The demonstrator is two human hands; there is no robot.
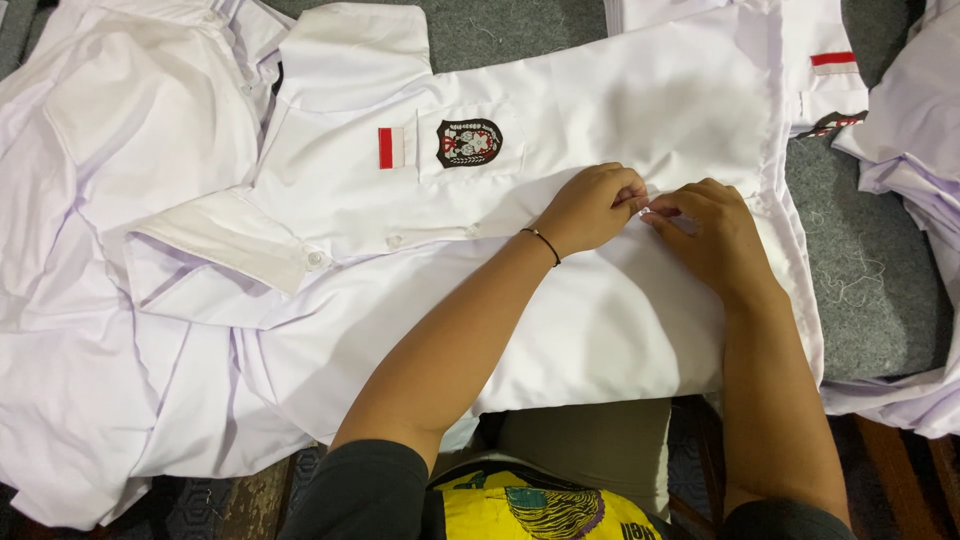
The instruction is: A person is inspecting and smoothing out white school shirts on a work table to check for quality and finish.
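White shirt [560, 130] spread on grey table [870, 260], left hand [592, 207] and right hand [712, 232] touching, fingertips pinching its placket, badge [468, 142] far left

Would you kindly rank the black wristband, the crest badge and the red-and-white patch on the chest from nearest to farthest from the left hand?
From the left hand:
1. Black wristband, on that hand's own wrist.
2. Crest badge, up and to its left on the pocket.
3. Red-and-white patch, farther left beside the badge.

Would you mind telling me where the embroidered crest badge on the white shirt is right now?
In the head view, the crest badge sits on the white shirt at upper centre, just right of the red-and-white patch, up-left of the left hand.
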